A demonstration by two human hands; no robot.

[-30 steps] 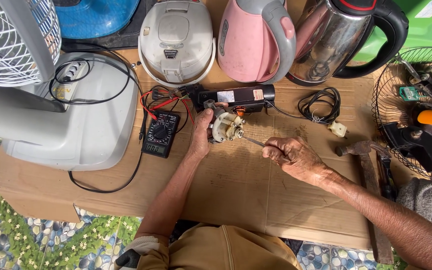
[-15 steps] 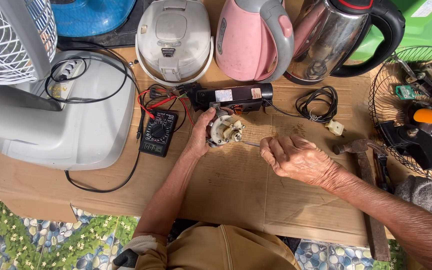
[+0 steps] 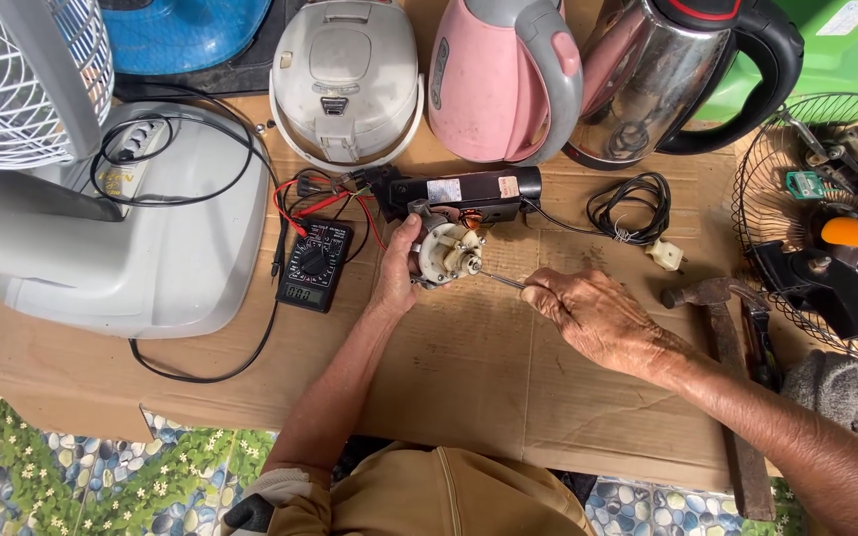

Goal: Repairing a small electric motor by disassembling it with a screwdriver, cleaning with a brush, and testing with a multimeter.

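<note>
My left hand (image 3: 396, 273) grips a small fan motor (image 3: 446, 252), round and cream-coloured with copper windings showing, held just above the cardboard. My right hand (image 3: 598, 318) is closed on a thin metal screwdriver (image 3: 500, 280) whose tip touches the motor's face. A black box-shaped part (image 3: 469, 191) with a label lies right behind the motor. A black multimeter (image 3: 312, 266) with red and black leads sits just left of my left hand.
Cardboard sheet (image 3: 469, 397) covers the floor. A grey fan base (image 3: 141, 248) and fan grille stand left. White rice cooker (image 3: 348, 79), pink kettle (image 3: 503, 79) and steel kettle (image 3: 667, 79) line the back. Hammer (image 3: 722, 328), wire guard basket (image 3: 826, 218) with tools sit right.
My right hand has slid slightly left, bringing the screwdriver tip onto the motor. My left hand keeps holding the motor in about the same spot.
</note>
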